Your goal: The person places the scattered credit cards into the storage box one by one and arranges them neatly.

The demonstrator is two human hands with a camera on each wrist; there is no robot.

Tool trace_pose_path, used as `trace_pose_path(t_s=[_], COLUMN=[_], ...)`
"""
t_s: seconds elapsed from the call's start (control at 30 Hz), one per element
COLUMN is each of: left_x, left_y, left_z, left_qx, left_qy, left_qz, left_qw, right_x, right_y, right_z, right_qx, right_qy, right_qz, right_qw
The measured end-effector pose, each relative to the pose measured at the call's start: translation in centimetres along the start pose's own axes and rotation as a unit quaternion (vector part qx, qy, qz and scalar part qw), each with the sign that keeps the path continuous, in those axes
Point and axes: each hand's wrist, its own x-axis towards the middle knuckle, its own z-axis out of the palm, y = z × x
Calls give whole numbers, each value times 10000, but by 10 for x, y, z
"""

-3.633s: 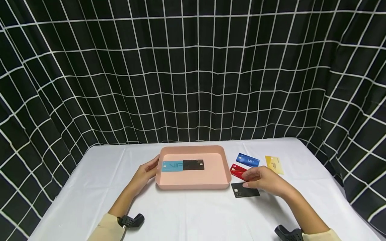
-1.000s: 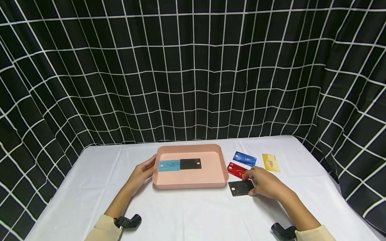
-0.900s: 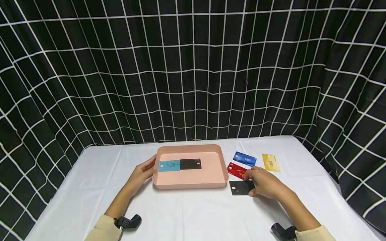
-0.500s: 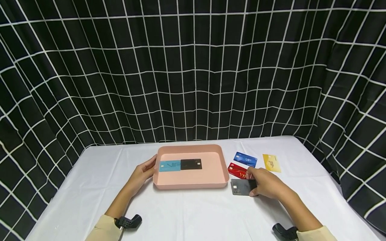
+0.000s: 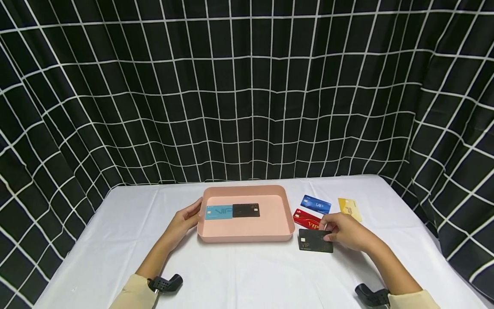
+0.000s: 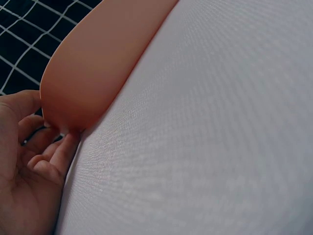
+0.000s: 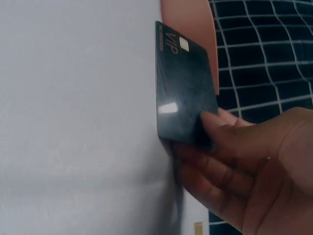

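In my right hand [image 5: 345, 231] I pinch a black VIP card [image 5: 311, 240] by its right end. The right wrist view shows the thumb on its face and the other fingers behind, with the card tilted up off the cloth. My left hand [image 5: 184, 221] holds the left side of a pink tray [image 5: 247, 238]; in the left wrist view its fingers meet the tray's outer wall and base. Inside the tray, a light blue card [image 5: 218, 213] and another black card [image 5: 247, 210] lie end to end.
Right of the tray lie a red card [image 5: 305, 219], a blue card [image 5: 315, 204] and a yellow card [image 5: 350, 207], partly behind the right hand. A white cloth [image 5: 247, 274] covers the table. A black gridded curtain [image 5: 251, 107] surrounds the back and sides.
The black card lay flat under my right fingers earlier; now it is gripped at its right end and tilted up, with its face toward me. My left hand and the tray stay put.
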Motion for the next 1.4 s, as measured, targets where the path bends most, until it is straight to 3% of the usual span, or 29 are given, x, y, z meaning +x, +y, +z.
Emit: trace_pose_path(t_s=[0.23,0.43,0.73,1.2,1.4], left_x=[0,0,2,2,3], left_y=[1,1,0,-1,-2], left_z=[-2,-2,-4,-2,-1], left_qx=[22,-37,-17,-16,-29], left_qy=[49,-32,32,61,35], left_qz=[-13,68,46,14,7], left_qw=[10000,10000,10000,10000,10000], right_x=[2,2,3,-1,6], right_y=[13,17,9,-9,-18], right_z=[-2,-7,-11,-17,-20], right_qx=[1376,1769,2042,2054,1995], right_qy=[-295,-368,-127,230,379], right_qz=[315,300,327,562,452], right_qw=[9895,9831,9783,9768,9781])
